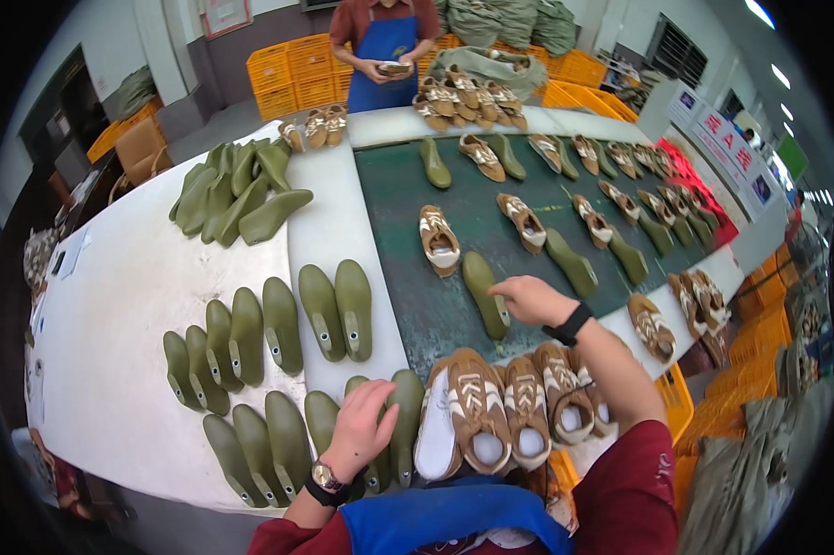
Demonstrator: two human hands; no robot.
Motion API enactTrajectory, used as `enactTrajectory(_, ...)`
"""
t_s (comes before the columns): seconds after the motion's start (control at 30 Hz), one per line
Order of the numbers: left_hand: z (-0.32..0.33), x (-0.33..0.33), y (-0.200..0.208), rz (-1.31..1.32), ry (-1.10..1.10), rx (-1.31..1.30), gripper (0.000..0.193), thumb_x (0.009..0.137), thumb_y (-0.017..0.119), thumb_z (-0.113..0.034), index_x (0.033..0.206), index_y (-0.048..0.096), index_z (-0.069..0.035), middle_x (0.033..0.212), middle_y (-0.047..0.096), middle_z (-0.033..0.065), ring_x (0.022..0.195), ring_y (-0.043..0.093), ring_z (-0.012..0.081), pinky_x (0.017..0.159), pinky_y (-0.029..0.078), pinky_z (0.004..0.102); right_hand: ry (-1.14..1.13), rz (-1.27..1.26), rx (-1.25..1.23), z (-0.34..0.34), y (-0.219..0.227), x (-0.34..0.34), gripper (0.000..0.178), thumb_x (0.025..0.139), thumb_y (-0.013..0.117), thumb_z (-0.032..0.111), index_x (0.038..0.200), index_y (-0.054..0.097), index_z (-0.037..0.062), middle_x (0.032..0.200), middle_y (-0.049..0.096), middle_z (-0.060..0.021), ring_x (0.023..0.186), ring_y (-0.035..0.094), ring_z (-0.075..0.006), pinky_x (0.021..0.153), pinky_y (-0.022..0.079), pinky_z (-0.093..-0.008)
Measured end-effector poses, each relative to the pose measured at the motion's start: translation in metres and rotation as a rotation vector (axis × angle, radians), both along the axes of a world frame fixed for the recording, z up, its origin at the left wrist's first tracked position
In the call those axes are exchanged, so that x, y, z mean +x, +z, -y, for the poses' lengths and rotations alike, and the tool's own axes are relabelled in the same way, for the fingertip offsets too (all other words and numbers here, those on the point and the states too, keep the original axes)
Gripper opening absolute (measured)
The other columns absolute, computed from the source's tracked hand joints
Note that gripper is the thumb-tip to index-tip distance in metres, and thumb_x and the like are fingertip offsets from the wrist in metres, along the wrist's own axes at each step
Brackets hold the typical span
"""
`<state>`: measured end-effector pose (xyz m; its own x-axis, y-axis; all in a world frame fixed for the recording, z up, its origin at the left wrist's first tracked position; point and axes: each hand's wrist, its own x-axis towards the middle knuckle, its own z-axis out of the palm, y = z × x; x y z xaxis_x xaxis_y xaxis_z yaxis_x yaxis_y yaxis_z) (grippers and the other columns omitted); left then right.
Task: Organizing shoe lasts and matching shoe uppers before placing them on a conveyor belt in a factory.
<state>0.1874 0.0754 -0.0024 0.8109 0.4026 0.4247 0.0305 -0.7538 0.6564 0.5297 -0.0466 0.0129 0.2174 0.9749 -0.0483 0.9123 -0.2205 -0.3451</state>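
My left hand [357, 428], fingers stretched and thumb apart, hovers over green shoe lasts at the table's near edge; a green last [406, 421] stands just right of it. Whether it touches any of them is hidden. My right hand [534, 301] reaches over the dark green belt, its fingertips apart at the right edge of a single green shoe last [484, 294] lying there. Beyond that last sits a brown sneaker with white stripes [439, 240]. Close in front of me, brown and white sneakers [480, 407] stand in a row, with a white insole-like piece [438, 430] beside them.
Paired lasts and sneakers line the belt [408, 319] toward the right. More lasts [246, 338] stand on the white table [112, 370], with a pile of lasts [237, 194] farther back. Across the table a person in a blue apron [386, 55] holds a shoe. Orange crates [292, 74] stand behind.
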Motion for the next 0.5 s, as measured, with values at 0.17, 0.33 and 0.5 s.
enactTrajectory(0.17,0.022,-0.004,-0.001,-0.009,-0.104,0.039,0.030,0.077,0.064,-0.005,0.106,0.057,0.000,0.104,0.059,0.0172,0.097,0.057,0.0346,0.084,0.046,0.0403,-0.052,-0.242,-0.236,0.091,0.055,-0.060,0.026,0.077,0.060,0.016,0.099,0.067,0.0041,0.091,0.067,-0.0178,0.083,0.064,-0.0344,0.077,0.050,-0.0399)
enactTrajectory(0.33,0.049,0.008,-0.010,-0.117,-0.223,0.053,0.032,0.078,0.064,-0.008,0.109,0.056,-0.001,0.106,0.058,0.0172,0.100,0.055,0.0349,0.088,0.045,0.0411,0.095,-0.205,-0.142,0.150,0.009,-0.146,0.040,0.076,0.067,0.023,0.112,0.060,0.0066,0.099,0.061,-0.0147,0.088,0.062,-0.0332,0.075,0.050,-0.0410)
enactTrajectory(0.5,0.063,0.001,-0.031,-0.279,-0.389,0.105,0.037,0.077,0.065,-0.012,0.111,0.056,-0.001,0.108,0.057,0.0177,0.103,0.054,0.0350,0.090,0.044,0.0413,-0.068,-0.148,-0.055,0.158,-0.011,-0.194,0.041,0.078,0.067,0.020,0.116,0.056,0.0074,0.109,0.055,-0.0128,0.090,0.061,-0.0330,0.075,0.050,-0.0405)
